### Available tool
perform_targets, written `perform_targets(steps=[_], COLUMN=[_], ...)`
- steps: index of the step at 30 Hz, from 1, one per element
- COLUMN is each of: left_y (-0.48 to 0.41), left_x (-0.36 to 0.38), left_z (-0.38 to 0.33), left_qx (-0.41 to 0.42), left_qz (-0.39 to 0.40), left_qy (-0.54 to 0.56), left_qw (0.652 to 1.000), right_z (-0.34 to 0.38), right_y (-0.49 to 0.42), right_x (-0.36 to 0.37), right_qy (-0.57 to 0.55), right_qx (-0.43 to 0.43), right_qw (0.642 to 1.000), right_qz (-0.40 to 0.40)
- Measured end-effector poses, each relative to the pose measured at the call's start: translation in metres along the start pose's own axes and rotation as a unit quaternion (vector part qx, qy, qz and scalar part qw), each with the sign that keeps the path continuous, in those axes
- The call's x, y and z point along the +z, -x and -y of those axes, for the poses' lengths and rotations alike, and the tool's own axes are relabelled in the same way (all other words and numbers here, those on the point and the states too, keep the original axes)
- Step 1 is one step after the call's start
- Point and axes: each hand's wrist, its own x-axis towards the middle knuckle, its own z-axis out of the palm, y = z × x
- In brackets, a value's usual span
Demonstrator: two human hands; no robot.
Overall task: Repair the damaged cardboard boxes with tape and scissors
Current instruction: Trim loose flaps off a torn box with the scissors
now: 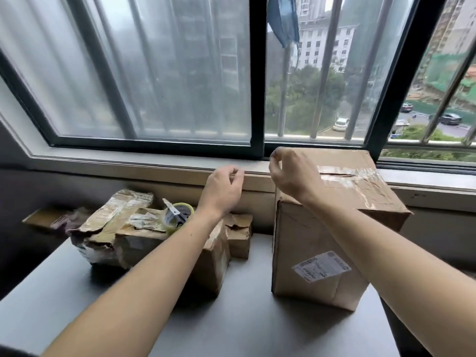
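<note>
Two cardboard boxes on my grey table under the window. Tall box stands upright at right, against the sill; white shipping label on its front face, top seam split with old clear tape peeling and wrinkled across it. Crushed box at left is torn, flaps bent up, patches of shiny tape over the top. Tape roll sits on that crushed box, and the scissors rest on the roll, blades pointing up-left. Small torn cardboard piece lies between the boxes.

Both my arms are raised over the table. Left hand hovers in front of the sill, fingers curled, thumb and forefinger nearly meeting. Right hand is above the tall box's top left corner, fingertips pinched together. Cannot tell whether a clear tape strip runs between them.
</note>
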Motion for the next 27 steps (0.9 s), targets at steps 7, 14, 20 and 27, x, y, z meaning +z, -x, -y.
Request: perform_targets(steps=[7, 14, 20, 27], left_y=[0.031, 0.042, 0.031, -0.002], left_x=[-0.102, -0.165, -0.161, -0.150], left_z=[0.108, 0.203, 0.249, 0.255], left_qx=[-0.035, -0.079, -0.073, -0.077], left_qz=[-0.006, 0.013, 0.063, 0.088], left_qy=[-0.002, -0.006, -0.007, -0.022], left_qw=[0.999, 0.997, 0.995, 0.993], right_z=[0.116, 0.166, 0.179, 0.158], right_y=[0.032, 0.060, 0.050, 0.033], right_x=[0.085, 0.169, 0.209, 0.253], right_qy=[-0.014, 0.033, 0.123, 0.166], right_qx=[0.009, 0.052, 0.038, 0.025], right_qw=[0.998, 0.983, 0.964, 0.943], right_qz=[0.062, 0.173, 0.233, 0.287])
